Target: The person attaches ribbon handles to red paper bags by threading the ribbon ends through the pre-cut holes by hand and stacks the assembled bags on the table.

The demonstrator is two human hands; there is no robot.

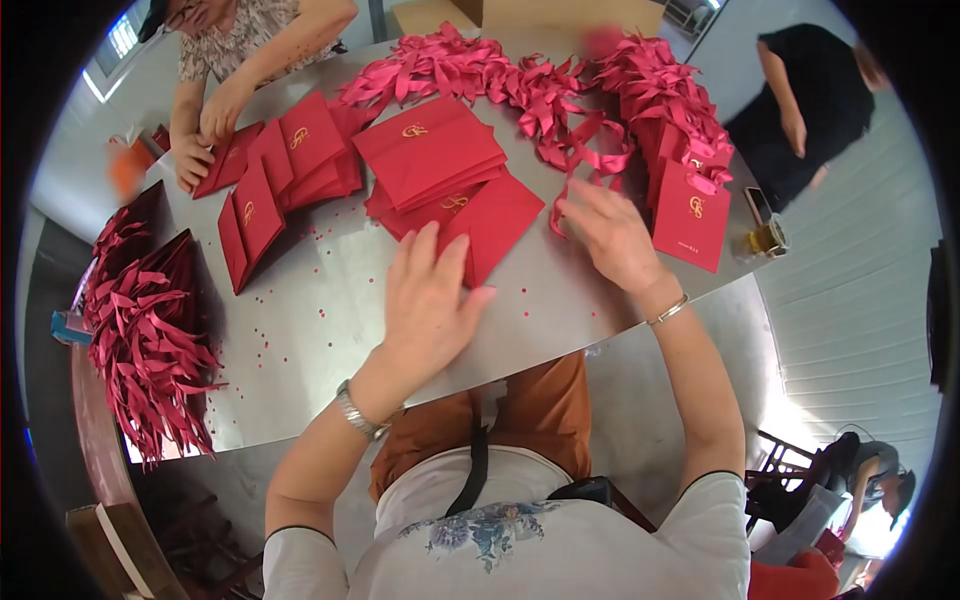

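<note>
My left hand lies with fingers spread over the near edge of a red paper gift bag, which is flat on the metal table. Beyond it, more flat red bags with gold lettering are stacked slightly askew. To the right, my right hand hovers with loosely curved fingers beside a loose red ribbon. Whether the fingertips touch that ribbon is hard to make out. A row of upright bags with ribbon handles stands just right of this hand.
A heap of red ribbons lies along the far side. Folded bags sit left, near a co-worker's hands. Ribboned bags fill the left end. A phone and a glass cup stand at the right edge.
</note>
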